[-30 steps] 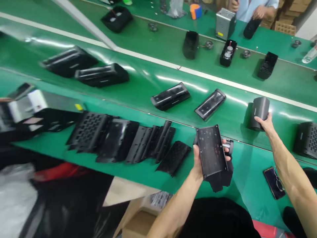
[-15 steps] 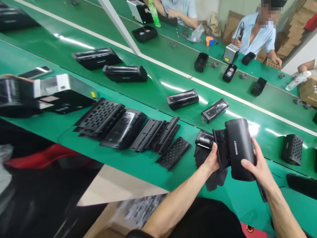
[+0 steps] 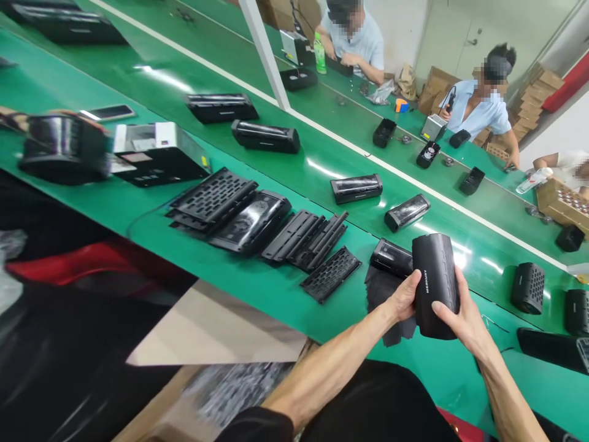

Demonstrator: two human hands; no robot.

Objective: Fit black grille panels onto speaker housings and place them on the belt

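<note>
Between my hands a black speaker housing (image 3: 435, 276) with MERKURY lettering stands nearly upright above the bench. My left hand (image 3: 407, 298) grips its left edge, fingers hidden behind it. On the other side my right hand (image 3: 460, 313) wraps the lower right, thumb across the front. Just behind the left hand lies another black speaker (image 3: 391, 256) with a glossy mesh face. Dark cloth-like sheets (image 3: 380, 291) lie beneath my hands. Left of them rests a perforated black grille panel (image 3: 331, 274).
More slotted grille panels (image 3: 216, 196), narrow black strips (image 3: 294, 236) and a glossy speaker (image 3: 253, 221) lie along the bench. A boxy metal device (image 3: 156, 153) stands farther left. Speakers (image 3: 356, 188) sit on the green conveyor (image 3: 317, 141). Co-workers (image 3: 492, 104) sit across it.
The black panel in my left hand, earlier apart from the housing's left side, no longer shows; my left hand now meets the housing. The view has shifted, showing more of the far side.
</note>
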